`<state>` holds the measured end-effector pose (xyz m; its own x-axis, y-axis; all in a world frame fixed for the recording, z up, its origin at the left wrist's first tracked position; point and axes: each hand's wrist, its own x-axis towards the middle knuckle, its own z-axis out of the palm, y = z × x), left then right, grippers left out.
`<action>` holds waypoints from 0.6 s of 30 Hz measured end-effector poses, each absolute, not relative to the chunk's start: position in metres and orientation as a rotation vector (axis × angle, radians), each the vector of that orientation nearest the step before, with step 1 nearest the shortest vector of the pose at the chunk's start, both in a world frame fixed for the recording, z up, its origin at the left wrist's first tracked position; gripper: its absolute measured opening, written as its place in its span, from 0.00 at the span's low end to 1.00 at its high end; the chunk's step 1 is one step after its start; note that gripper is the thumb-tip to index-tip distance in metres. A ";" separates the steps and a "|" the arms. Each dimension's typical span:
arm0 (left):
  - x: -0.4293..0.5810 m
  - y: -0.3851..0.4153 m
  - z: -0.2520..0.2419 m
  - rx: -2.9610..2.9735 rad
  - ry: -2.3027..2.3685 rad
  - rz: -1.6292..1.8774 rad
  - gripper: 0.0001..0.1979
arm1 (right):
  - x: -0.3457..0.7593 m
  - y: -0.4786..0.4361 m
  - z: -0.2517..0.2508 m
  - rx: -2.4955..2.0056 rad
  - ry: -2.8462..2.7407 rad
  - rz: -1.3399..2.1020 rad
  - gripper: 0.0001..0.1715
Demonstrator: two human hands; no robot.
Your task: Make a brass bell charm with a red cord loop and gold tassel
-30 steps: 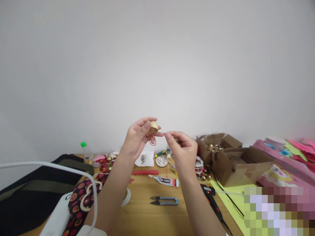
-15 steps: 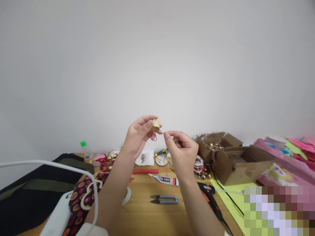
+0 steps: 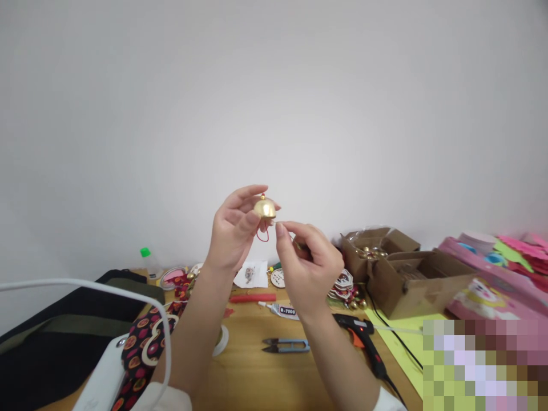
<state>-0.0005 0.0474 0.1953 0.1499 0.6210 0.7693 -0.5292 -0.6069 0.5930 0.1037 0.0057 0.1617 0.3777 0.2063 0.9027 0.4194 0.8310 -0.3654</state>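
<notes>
at mid-frame the left hand [image 3: 233,228] grips a gold bell [image 3: 265,209], bead [image 3: 262,196] already on top, red cord [image 3: 267,234] looping below, not yet drawn up, the right hand [image 3: 310,265] with fingers pinched together, their hold unclear.

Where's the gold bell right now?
In the head view, the gold bell is just left of centre, in the left hand, above a red cord loop.

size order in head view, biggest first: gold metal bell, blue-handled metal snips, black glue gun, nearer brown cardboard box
1. Nearer brown cardboard box
2. Black glue gun
3. Blue-handled metal snips
4. Gold metal bell
</notes>
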 end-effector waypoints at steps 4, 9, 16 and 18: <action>0.000 0.049 0.197 1.541 0.090 1.608 0.18 | 0.101 0.008 0.164 -0.606 -1.187 -0.180 0.04; 0.001 0.048 0.197 1.554 0.089 1.606 0.18 | 0.099 0.010 0.164 -0.617 -1.174 -0.202 0.04; 0.003 0.049 0.196 1.539 0.128 1.623 0.19 | 0.099 0.012 0.164 -0.633 -1.181 -0.254 0.05; 0.003 0.049 0.195 1.541 0.141 1.632 0.19 | 0.099 0.012 0.164 -0.641 -1.181 -0.263 0.05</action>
<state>0.0032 0.0486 0.1951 0.1368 0.6354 0.7599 -0.4952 -0.6206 0.6080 0.0993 0.0122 0.1638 0.3753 0.1348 0.9171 0.5108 0.7955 -0.3260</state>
